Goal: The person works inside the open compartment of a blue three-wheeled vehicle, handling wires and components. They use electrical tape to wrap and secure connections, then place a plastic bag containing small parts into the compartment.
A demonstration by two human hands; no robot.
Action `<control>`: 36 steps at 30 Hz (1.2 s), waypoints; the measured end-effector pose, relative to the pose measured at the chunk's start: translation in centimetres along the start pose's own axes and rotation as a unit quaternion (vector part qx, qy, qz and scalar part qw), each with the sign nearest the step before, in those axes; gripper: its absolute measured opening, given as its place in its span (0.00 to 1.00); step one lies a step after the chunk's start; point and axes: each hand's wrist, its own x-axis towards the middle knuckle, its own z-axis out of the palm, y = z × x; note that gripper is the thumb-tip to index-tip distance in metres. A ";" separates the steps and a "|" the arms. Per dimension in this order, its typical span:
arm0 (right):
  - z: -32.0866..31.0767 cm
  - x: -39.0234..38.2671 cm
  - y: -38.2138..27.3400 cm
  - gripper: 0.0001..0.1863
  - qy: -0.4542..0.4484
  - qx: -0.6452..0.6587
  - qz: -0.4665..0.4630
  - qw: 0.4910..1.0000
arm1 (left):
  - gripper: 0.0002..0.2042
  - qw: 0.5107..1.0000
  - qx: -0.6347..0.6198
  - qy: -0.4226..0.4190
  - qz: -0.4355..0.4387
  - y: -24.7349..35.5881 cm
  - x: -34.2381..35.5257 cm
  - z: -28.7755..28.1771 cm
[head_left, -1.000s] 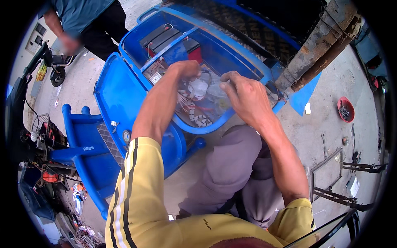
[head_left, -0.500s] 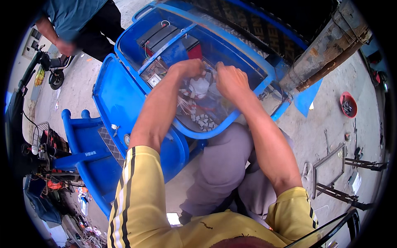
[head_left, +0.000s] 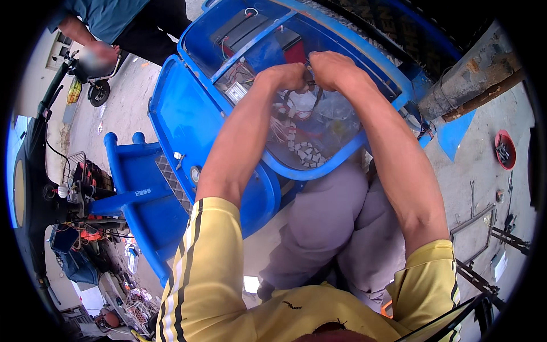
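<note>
Both of my hands work close together inside the open blue compartment (head_left: 344, 142). My left hand (head_left: 289, 77) has its fingers curled shut beside a dark wire (head_left: 311, 102). My right hand (head_left: 330, 69) is closed just to its right, near the batteries; what either grips is hidden by the fingers. Below them lie a translucent plastic bag (head_left: 339, 122), thin wires (head_left: 277, 130) and white connector blocks (head_left: 307, 154). Batteries (head_left: 255, 31), dark with red on the right one, stand behind a blue crossbar (head_left: 233, 65). A silver module (head_left: 235, 91) sits left of my left hand.
The blue lid (head_left: 179, 114) hangs open over a blue frame (head_left: 137, 228). A person (head_left: 137, 31) stands at top left near a scooter (head_left: 97, 91). A rusty pole (head_left: 467, 80) rises at right; a red bowl (head_left: 505, 149) and tools lie on the ground (head_left: 473, 165); bike parts crowd the left.
My right hand has moved up and left, close against my left hand, and its fingers are more curled. Both hands are nearer the batteries. The whole view has shifted slightly.
</note>
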 end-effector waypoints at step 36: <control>5.3 6.5 4.2 0.22 -0.094 0.030 0.035 0.994 | 0.14 0.998 0.053 0.017 -0.014 -1.3 -3.5 0.0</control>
